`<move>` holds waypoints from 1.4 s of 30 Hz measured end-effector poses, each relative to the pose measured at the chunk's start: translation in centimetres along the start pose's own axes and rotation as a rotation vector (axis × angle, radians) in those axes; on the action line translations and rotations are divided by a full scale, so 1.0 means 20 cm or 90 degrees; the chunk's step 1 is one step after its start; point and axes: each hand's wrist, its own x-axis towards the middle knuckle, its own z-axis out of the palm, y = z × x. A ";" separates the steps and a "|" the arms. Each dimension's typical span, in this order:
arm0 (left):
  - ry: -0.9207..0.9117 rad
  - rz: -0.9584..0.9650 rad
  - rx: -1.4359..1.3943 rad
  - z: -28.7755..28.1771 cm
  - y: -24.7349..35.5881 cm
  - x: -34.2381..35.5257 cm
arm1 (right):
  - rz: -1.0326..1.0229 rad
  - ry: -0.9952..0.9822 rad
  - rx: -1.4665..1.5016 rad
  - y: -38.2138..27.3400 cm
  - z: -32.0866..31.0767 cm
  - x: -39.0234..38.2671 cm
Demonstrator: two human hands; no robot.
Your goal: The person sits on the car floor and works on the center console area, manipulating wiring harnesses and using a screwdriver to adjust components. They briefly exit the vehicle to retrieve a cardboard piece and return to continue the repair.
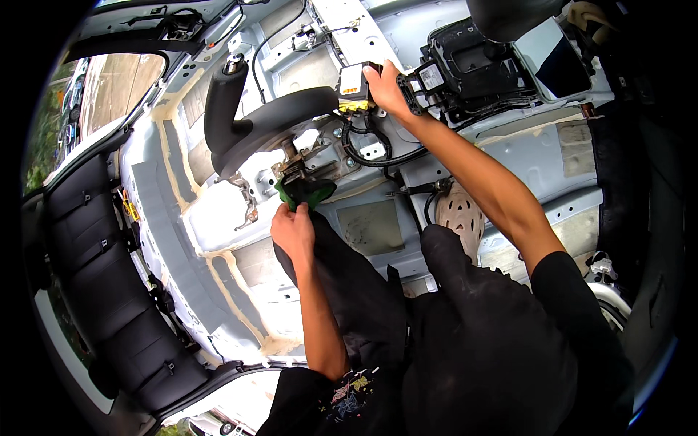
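Our left hand [293,234] pinches a green cloth [318,195] just below a metal bracket [297,163] on the bare car floor [218,218]. Our right hand [385,86] touches the right edge of a black box [352,81], its grip unclear to us; yellow connectors [354,106] line the box's near edge.

A black padded bench seat [102,269] stretches along the left; a pale painted metal floor [211,218] lies beside it, and a black moulded plastic housing [469,62] sits upper right.
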 end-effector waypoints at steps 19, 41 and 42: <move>-0.273 0.169 -0.141 -0.37 0.34 -0.50 | -0.075 -0.786 -0.041 -0.11 -0.51 -1.11; -0.280 0.059 -0.187 -0.31 0.19 -0.35 | -0.591 -0.387 -0.509 0.13 -0.62 -0.99; -0.276 0.052 -0.240 -0.28 0.19 -0.36 | -0.569 -0.435 -0.494 0.03 -0.72 -0.94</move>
